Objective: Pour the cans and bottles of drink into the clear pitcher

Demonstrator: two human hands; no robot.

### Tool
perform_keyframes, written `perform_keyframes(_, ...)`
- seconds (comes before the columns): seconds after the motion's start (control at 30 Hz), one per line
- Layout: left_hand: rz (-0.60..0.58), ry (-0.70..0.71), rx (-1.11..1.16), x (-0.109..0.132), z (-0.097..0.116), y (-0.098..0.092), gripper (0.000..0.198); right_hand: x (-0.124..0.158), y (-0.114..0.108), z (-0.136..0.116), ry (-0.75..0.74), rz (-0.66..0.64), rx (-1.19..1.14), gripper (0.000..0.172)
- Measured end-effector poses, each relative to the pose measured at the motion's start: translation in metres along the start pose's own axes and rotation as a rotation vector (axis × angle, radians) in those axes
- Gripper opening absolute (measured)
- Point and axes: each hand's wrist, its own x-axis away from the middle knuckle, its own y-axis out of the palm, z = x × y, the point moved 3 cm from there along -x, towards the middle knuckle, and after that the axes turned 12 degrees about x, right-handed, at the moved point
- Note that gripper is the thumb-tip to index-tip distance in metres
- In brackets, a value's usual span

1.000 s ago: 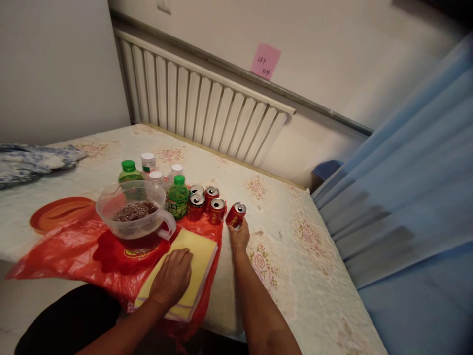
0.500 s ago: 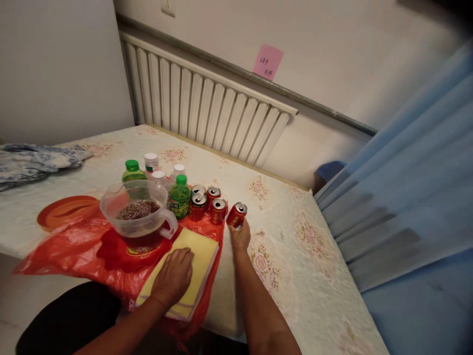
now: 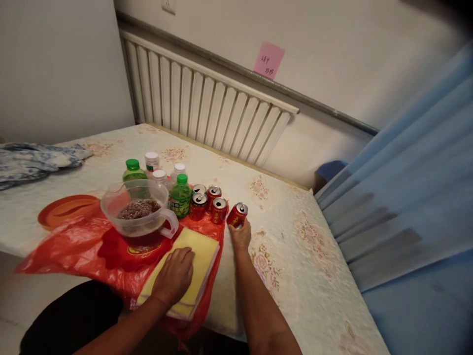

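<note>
My right hand (image 3: 241,235) is wrapped round a red drink can (image 3: 237,215), which tilts slightly to the right of the other cans. Flat on a stack of yellow cloths (image 3: 201,251) lies my left hand (image 3: 173,276), fingers stretched out. Several opened red cans (image 3: 219,211) stand together just left of the held one. Beside them are a green bottle (image 3: 180,197) and several white-capped bottles (image 3: 159,176). A clear plastic jug (image 3: 131,217) with foamy dark liquid sits on a red scalloped dish (image 3: 111,251), its handle toward the cloths.
A red plastic bag (image 3: 74,246) is spread under these things. An orange lid (image 3: 66,209) lies at the left. Farther left is a patterned cloth (image 3: 33,162). The flowered tablecloth (image 3: 281,217) reaches a radiator (image 3: 207,103) behind and a blue curtain (image 3: 406,207) on the right.
</note>
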Motion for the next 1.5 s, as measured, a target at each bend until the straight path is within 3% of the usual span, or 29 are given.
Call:
perform_keyframes(0.53, 0.008, 0.018, -0.019, 0.001, 0.001, 0.000, 0.024, 0.001, 0.005, 0.007, 0.046, 0.004, -0.009, 0.049)
perform_keyframes(0.8, 0.007, 0.009, 0.002, 0.000, 0.002, -0.002, 0.024, 0.004, 0.004, 0.008, 0.052, -0.005, -0.068, 0.058)
perform_keyframes(0.93, -0.002, -0.006, 0.029, 0.000, 0.004, -0.004, 0.025, 0.016, -0.002, 0.012, 0.107, 0.030, -0.110, 0.067)
perform_keyframes(1.03, 0.008, -0.022, 0.046, 0.001, 0.004, -0.005, 0.026, 0.034, -0.014, 0.012, 0.163, 0.084, -0.126, 0.059)
perform_keyframes(1.13, -0.003, -0.023, 0.035, 0.002, 0.003, -0.003, 0.026, 0.049, -0.031, -0.004, 0.128, 0.110, -0.150, 0.047)
perform_keyframes(1.23, -0.019, -0.020, 0.025, 0.002, 0.002, -0.001, 0.025, 0.044, -0.047, -0.039, -0.024, 0.079, -0.172, 0.040)
perform_keyframes(1.37, -0.011, -0.031, 0.017, 0.003, 0.003, -0.002, 0.026, 0.015, -0.056, -0.099, -0.300, 0.020, -0.012, 0.056)
perform_keyframes(1.5, 0.002, -0.025, 0.020, 0.005, 0.004, -0.003, 0.026, -0.010, -0.043, -0.131, -0.326, -0.049, 0.251, 0.069)
